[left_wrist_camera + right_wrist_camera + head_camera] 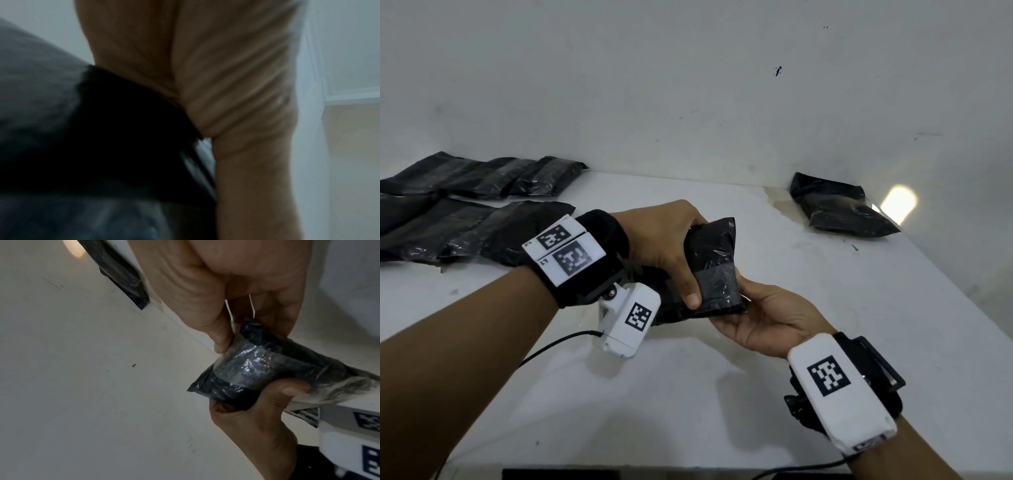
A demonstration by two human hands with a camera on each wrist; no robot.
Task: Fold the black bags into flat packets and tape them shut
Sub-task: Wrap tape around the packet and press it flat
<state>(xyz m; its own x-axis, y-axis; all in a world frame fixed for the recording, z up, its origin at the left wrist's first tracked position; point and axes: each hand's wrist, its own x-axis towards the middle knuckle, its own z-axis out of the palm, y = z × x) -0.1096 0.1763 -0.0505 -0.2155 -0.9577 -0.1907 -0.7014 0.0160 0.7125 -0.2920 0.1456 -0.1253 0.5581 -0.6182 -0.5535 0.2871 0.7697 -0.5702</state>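
Observation:
A folded black bag packet (pixel 714 253) is held above the white table (pixel 722 404). A band of clear tape (pixel 717 279) wraps its lower part. My left hand (pixel 688 263) grips the packet from above, thumb on the front. My right hand (pixel 744 299) holds the lower end from below. In the right wrist view the right hand (pixel 244 332) pinches the packet (pixel 271 363) at the tape (pixel 244 368), whose loose clear end lies over the fingers. The left hand (pixel 267 405) clasps the other side there. The left wrist view is blurred, showing palm and black bag (pixel 123 138).
Two rows of taped black packets (pixel 482 174) (pixel 448 229) lie at the table's far left. Another black bag (pixel 839 212) rests at the back right by the wall, also seen in the right wrist view as a black bag (pixel 121 272). A cable (pixel 551 346) trails from my left wrist.

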